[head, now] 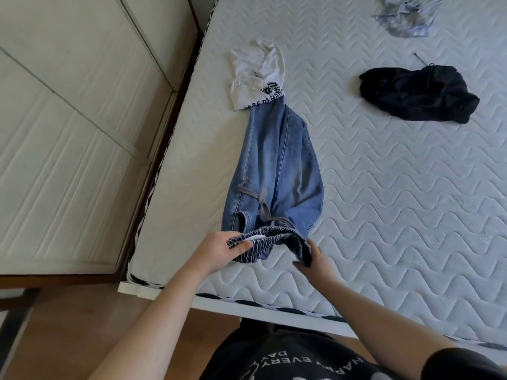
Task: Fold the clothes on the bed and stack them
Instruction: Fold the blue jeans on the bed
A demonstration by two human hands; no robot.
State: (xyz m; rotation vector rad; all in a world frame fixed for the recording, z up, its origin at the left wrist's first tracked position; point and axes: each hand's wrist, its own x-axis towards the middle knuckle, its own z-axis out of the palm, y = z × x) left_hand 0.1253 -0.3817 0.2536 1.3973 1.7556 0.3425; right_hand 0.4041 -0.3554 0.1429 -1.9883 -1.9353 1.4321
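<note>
A pair of blue denim trousers (277,171) lies lengthwise on the quilted white mattress (384,187), its legs pointing away and its elastic waistband nearest me. My left hand (219,249) grips the waistband's left end, thumb on top. My right hand (315,259) pinches the waistband's right end. The waistband is lifted a little off the bed between them. A white T-shirt with dark lettering (258,75) lies crumpled beyond the trouser legs and touches them. A black garment (419,94) lies bunched at the right. A pale blue-grey garment (403,17) lies crumpled at the far top right.
The bed's near edge (274,304) runs just in front of me. On the left stand cream wardrobe doors (68,133), with a narrow gap to the bed. Wooden floor (82,325) shows at the lower left.
</note>
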